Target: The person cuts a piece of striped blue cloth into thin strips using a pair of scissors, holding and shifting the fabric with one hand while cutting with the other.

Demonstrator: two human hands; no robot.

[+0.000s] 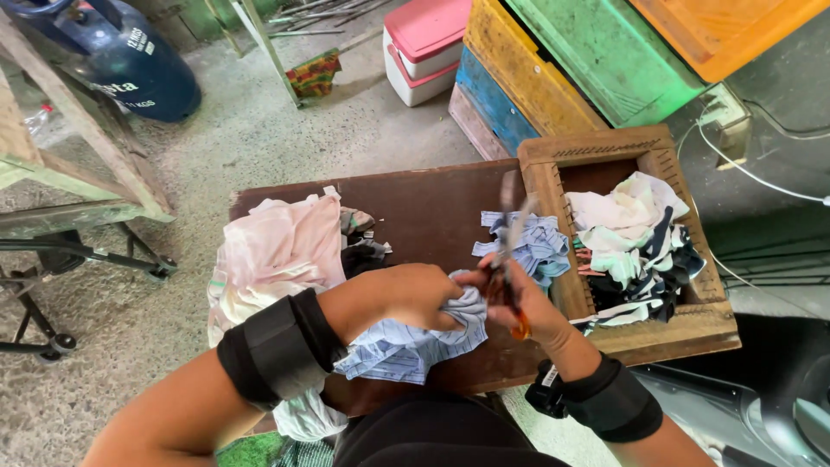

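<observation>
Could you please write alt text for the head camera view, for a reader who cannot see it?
A person's left hand grips a bunched blue striped cloth while the right hand works orange-handled scissors over a dark brown wooden table. A wooden crate of fabric scraps sits to the right, a pink cloth pile to the left.

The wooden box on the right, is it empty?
No, the wooden box holds a heap of cloth scraps, white, green and dark striped.

Soft, even daylight, perhaps from the upper left, brightens the concrete floor (pixel 259 130). Shadows stay faint. The scissors (pixel 510 251) blur with motion; edges bow from the wide lens.
</observation>
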